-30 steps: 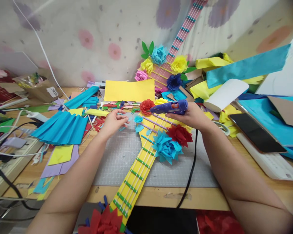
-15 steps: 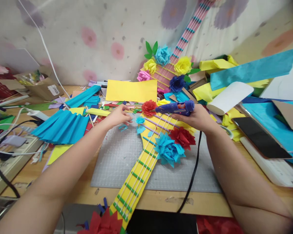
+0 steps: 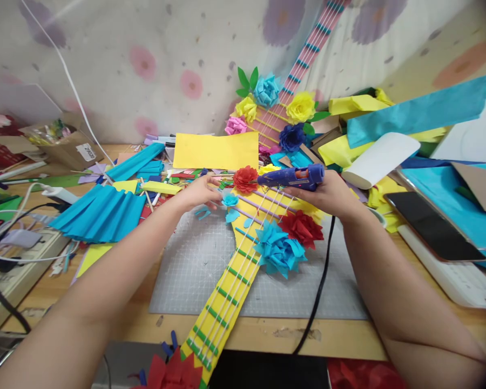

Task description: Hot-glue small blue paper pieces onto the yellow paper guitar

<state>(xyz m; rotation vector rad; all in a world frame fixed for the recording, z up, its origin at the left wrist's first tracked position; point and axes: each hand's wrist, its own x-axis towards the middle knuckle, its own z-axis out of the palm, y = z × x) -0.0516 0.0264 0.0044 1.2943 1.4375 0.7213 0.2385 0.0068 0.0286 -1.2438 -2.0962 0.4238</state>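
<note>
My right hand is wrapped around a blue glue gun, its nozzle pointing left beside a red paper flower. Below it lies a yellow paper-covered guitar with white strings and green frets. A large blue paper flower and another red flower sit on its right side. My left hand is at the guitar's left edge, fingers loosely bent and apart, close to a small blue flower. Blue paper petals lie on the mat under it.
A grey cutting mat lies beneath the guitar. Pleated blue paper and a power strip are at left. On the right a phone rests on a white keyboard. The glue gun's black cord hangs over the table edge.
My left hand has moved slightly right, nearer the small blue flower. The glue gun stays in my right hand, almost unmoved. The whole view has shifted a little.
</note>
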